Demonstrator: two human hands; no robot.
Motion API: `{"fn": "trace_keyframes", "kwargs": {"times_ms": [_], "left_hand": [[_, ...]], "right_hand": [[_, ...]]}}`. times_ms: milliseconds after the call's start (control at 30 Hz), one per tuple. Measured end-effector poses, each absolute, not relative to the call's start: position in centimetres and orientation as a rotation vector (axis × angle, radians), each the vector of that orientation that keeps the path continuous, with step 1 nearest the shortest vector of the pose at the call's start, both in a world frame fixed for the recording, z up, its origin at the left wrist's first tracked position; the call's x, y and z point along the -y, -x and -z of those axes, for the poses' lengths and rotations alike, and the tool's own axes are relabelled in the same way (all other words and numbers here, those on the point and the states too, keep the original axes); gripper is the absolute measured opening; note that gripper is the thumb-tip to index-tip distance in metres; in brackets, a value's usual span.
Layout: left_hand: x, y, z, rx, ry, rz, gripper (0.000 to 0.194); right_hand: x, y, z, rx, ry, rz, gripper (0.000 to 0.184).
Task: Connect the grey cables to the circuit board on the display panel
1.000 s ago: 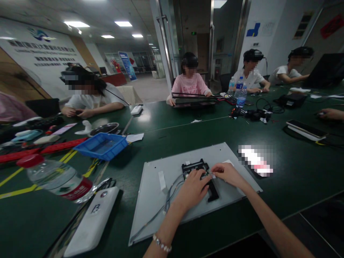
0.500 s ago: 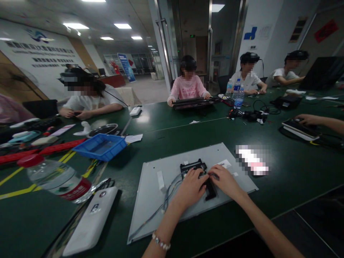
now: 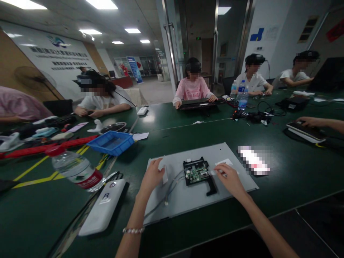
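A green circuit board [image 3: 198, 174] sits in a black plastic frame [image 3: 211, 188] on a grey flat panel [image 3: 185, 202]. Grey cables [image 3: 172, 188] run from the board's left side across the panel. My left hand [image 3: 152, 176] is open over the panel's left part, fingers stretched out and thumb apart, beside a white strip [image 3: 165, 175]. At the board's right edge, my right hand [image 3: 228, 179] has thumb and fingertips pinched on a small pale strip [image 3: 212, 172]. Whether that strip is joined to the board I cannot tell. Another white piece [image 3: 226, 162] lies behind the right hand.
To the left are a water bottle [image 3: 76, 170], a white power bank [image 3: 103, 208] and a blue tray [image 3: 111, 144]. A bright-screened phone [image 3: 254, 160] lies right of the panel. Another person's hand [image 3: 309, 122] rests on a device at right; several people sit around the table.
My left hand has lifted off the board and moved left, uncovering the circuit board. My right hand has shifted slightly right, away from the board's middle. The view has turned a little left.
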State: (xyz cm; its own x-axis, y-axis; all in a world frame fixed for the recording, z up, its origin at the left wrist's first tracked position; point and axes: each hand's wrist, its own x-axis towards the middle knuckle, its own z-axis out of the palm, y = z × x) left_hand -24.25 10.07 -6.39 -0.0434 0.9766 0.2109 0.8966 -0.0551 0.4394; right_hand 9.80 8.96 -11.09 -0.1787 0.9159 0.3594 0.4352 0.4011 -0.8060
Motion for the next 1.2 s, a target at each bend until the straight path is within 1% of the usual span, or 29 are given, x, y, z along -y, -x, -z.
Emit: {"fn": "trace_keyframes", "kwargs": {"times_ms": [100, 167, 300, 367, 467, 567, 633, 733, 933, 1100, 1200], "left_hand": [[-10.7, 24.9, 8.0, -2.026, -1.994, -0.652, 0.043], [-11.0, 24.7, 8.3, -2.012, -1.994, -0.675, 0.039], [-11.1, 24.1, 7.7, -1.99, -1.993, -0.727, 0.022], [-10.9, 24.1, 6.8, -2.006, -1.978, -0.743, 0.018], [-10.1, 24.3, 4.9, -2.003, -1.849, -0.909, 0.021], [-8.7, 23.8, 3.2, -1.847, -1.555, -1.189, 0.031], [-7.7, 23.0, 2.8, -1.74, -1.431, -1.277, 0.033], [-6.5, 21.2, 3.7, -1.732, -1.385, -1.237, 0.029], [-5.6, 19.5, 7.0, -1.93, -1.525, -1.035, 0.02], [-5.6, 19.8, 7.5, -2.037, -1.624, -0.98, 0.02], [-4.7, 19.2, 7.0, -2.192, -1.79, -1.0, 0.029]], "right_hand": [[-8.7, -9.7, 11.1, 1.808, 1.176, -0.689, 0.019], [-8.7, -9.6, 11.0, 1.822, 1.166, -0.693, 0.019], [-8.8, -9.6, 10.8, 1.828, 1.156, -0.688, 0.019], [-8.7, -9.5, 10.5, 1.819, 1.152, -0.684, 0.019], [-8.4, -9.2, 9.9, 1.8, 1.118, -0.684, 0.02], [-7.8, -8.3, 9.0, 1.791, 1.076, -0.676, 0.02], [-7.3, -7.3, 8.3, 1.809, 1.039, -0.674, 0.021], [-6.4, -5.1, 7.3, 1.881, 0.977, -0.664, 0.026], [-4.6, -0.7, 7.1, 2.211, 0.818, -0.534, 0.038], [-3.8, 1.0, 8.3, 2.399, 0.723, -0.388, 0.036], [-3.5, 1.2, 8.7, 2.431, 0.729, -0.331, 0.033]]}}
